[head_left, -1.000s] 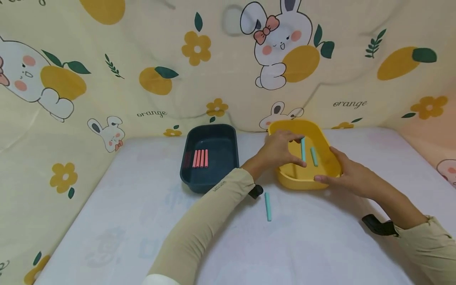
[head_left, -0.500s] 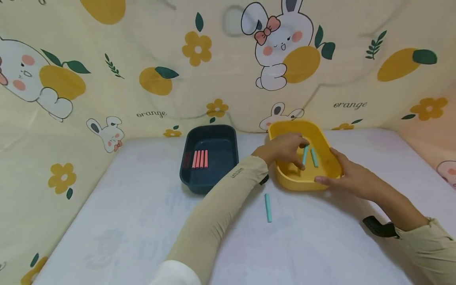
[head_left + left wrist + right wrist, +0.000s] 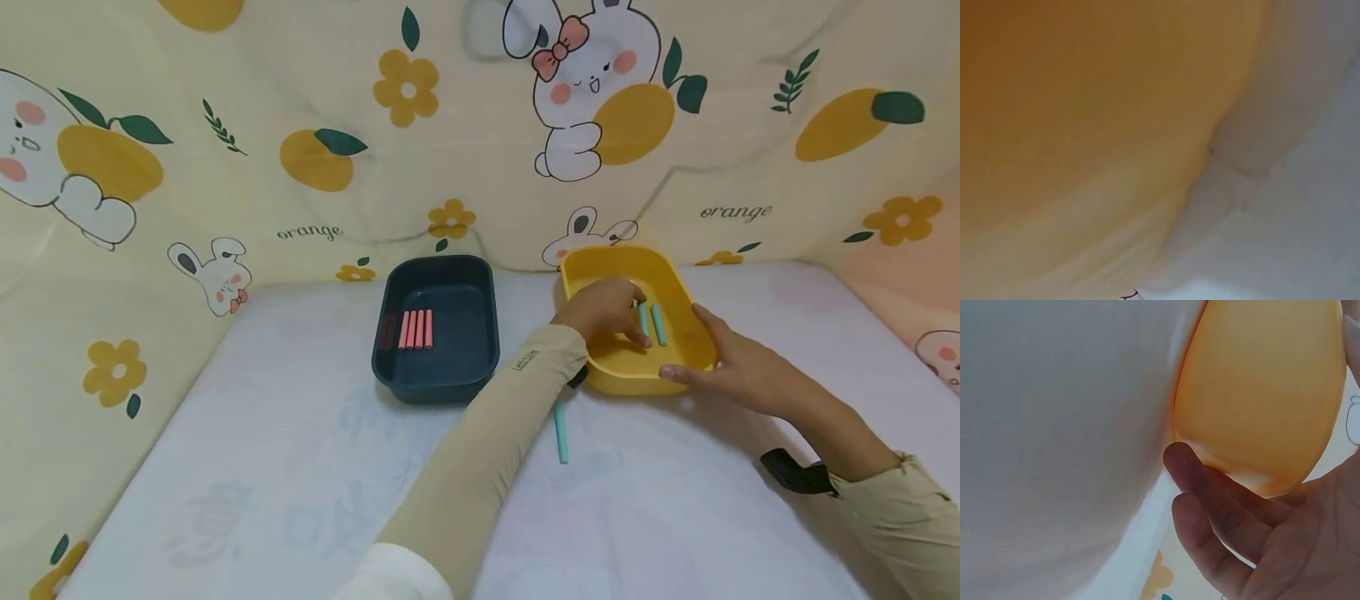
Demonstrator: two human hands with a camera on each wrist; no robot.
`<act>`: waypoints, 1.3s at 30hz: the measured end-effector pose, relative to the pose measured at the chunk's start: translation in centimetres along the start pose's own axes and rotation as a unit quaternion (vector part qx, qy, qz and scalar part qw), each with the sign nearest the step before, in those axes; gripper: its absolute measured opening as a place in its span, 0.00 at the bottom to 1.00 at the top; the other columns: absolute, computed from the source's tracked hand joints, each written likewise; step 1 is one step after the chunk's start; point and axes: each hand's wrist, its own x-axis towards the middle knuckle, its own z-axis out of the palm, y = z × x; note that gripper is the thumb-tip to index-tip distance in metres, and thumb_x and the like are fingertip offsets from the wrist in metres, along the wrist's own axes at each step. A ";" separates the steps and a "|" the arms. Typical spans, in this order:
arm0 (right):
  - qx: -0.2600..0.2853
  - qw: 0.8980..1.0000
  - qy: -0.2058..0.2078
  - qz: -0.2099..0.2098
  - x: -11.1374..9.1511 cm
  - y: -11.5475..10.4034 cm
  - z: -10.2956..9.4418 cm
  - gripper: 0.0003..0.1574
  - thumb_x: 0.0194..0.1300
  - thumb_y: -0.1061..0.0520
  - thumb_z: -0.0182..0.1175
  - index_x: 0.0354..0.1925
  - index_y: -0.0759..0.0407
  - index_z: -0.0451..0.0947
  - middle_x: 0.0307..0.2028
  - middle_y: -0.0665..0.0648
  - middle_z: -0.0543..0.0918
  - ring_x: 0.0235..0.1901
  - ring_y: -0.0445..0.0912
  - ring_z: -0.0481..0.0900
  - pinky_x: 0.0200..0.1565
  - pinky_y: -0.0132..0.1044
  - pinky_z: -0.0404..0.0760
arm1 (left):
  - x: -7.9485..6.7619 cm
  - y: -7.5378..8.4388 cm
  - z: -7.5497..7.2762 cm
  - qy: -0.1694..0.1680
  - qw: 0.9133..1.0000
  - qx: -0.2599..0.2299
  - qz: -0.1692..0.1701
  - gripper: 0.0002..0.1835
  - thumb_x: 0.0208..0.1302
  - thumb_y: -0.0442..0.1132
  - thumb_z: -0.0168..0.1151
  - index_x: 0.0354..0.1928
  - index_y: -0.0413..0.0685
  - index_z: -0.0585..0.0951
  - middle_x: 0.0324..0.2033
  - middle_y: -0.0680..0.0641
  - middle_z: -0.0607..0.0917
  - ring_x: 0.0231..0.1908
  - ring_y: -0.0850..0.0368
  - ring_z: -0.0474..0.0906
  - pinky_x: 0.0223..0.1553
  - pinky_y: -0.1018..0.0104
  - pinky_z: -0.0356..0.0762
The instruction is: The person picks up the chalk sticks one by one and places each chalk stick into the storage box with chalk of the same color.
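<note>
Inside the yellow tray (image 3: 637,383), my left hand (image 3: 603,310) pinches a turquoise chalk stick (image 3: 642,318) between thumb and fingers. A second turquoise chalk stick (image 3: 658,325) lies just right of it on the tray floor. My right hand (image 3: 742,367) holds the tray's near right corner, thumb at the front and fingers along the right side. In the right wrist view, its bent fingers (image 3: 1222,519) lie against the outer wall of the tray (image 3: 1260,387). The left wrist view shows only a blurred yellow wall (image 3: 1085,125), with the hand out of sight.
A dark blue tray (image 3: 435,392) stands to the left, with several pink chalk sticks (image 3: 417,330) side by side in it. Another turquoise chalk stick (image 3: 561,437) lies on the white tabletop (image 3: 660,517), partly under the left sleeve (image 3: 495,450). A patterned cloth (image 3: 465,150) hangs behind.
My left hand has moved right and lower into the yellow tray, bringing its chalk stick down beside the other one. The left sleeve now overlaps the loose stick. My right hand stays put.
</note>
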 end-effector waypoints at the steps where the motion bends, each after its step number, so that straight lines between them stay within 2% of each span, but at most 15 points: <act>1: 0.000 1.000 0.001 0.000 0.0 0.0 0.0 0.73 0.64 0.25 0.55 0.78 0.62 0.25 0.73 0.81 0.50 0.67 0.78 0.57 0.61 0.77 0.61 | -0.1 0.1 0.0 0.002 1.000 0.010 -0.006 0.39 0.47 0.58 0.78 0.64 0.63 0.78 0.60 0.61 0.80 0.59 0.65 0.74 0.64 0.74 0.69; 3: 0.002 1.000 0.003 0.000 0.0 -0.1 -0.1 0.73 0.64 0.25 0.55 0.78 0.62 0.25 0.73 0.81 0.50 0.67 0.78 0.57 0.61 0.76 0.61 | -0.4 0.2 0.1 0.007 0.999 0.033 -0.013 0.40 0.47 0.59 0.78 0.65 0.66 0.76 0.63 0.62 0.77 0.63 0.64 0.71 0.66 0.71 0.68; 9: 0.010 1.000 0.008 -0.006 -0.1 -0.1 0.0 0.71 0.64 0.26 0.55 0.78 0.61 0.25 0.73 0.80 0.50 0.67 0.77 0.57 0.61 0.76 0.61 | -1.6 0.6 0.4 0.016 0.991 0.128 -0.017 0.39 0.51 0.66 0.71 0.67 0.76 0.72 0.68 0.59 0.69 0.65 0.57 0.65 0.63 0.62 0.72; 14: 0.006 1.000 0.008 -0.005 -0.1 -0.1 0.4 0.71 0.65 0.27 0.55 0.78 0.61 0.25 0.73 0.80 0.50 0.67 0.77 0.58 0.61 0.76 0.62 | -2.2 0.4 0.7 0.012 0.987 0.156 -0.027 0.39 0.52 0.69 0.68 0.68 0.79 0.69 0.71 0.59 0.65 0.68 0.55 0.61 0.62 0.61 0.73; 18: 0.001 1.000 0.010 -0.010 -0.1 -0.2 0.3 0.70 0.65 0.27 0.55 0.78 0.61 0.26 0.73 0.80 0.51 0.66 0.77 0.59 0.60 0.76 0.63 | -2.1 0.2 0.7 0.013 0.984 0.173 -0.024 0.40 0.53 0.71 0.65 0.69 0.77 0.69 0.71 0.59 0.65 0.68 0.55 0.61 0.62 0.61 0.73; 29: -0.009 1.000 0.008 -0.005 0.0 -0.3 0.0 0.70 0.65 0.27 0.54 0.78 0.63 0.26 0.73 0.80 0.49 0.67 0.78 0.57 0.61 0.77 0.61 | -1.6 0.4 0.6 0.002 0.983 0.181 -0.042 0.43 0.53 0.75 0.61 0.72 0.79 0.64 0.76 0.60 0.58 0.73 0.55 0.55 0.68 0.61 0.67; 34: -0.013 1.000 0.008 -0.004 0.1 -0.4 0.0 0.71 0.65 0.26 0.54 0.78 0.63 0.26 0.73 0.80 0.50 0.66 0.78 0.58 0.60 0.77 0.62 | -1.4 0.1 0.7 0.000 0.983 0.182 -0.034 0.45 0.52 0.75 0.63 0.73 0.80 0.61 0.75 0.59 0.60 0.72 0.56 0.56 0.67 0.62 0.68; 39: -0.010 1.000 0.004 0.003 0.0 -0.4 -0.1 0.71 0.65 0.26 0.54 0.78 0.62 0.25 0.73 0.81 0.49 0.66 0.79 0.57 0.60 0.78 0.62 | -1.2 0.2 0.5 -0.002 0.988 0.155 -0.011 0.49 0.51 0.71 0.67 0.74 0.83 0.55 0.75 0.58 0.59 0.71 0.55 0.57 0.68 0.63 0.67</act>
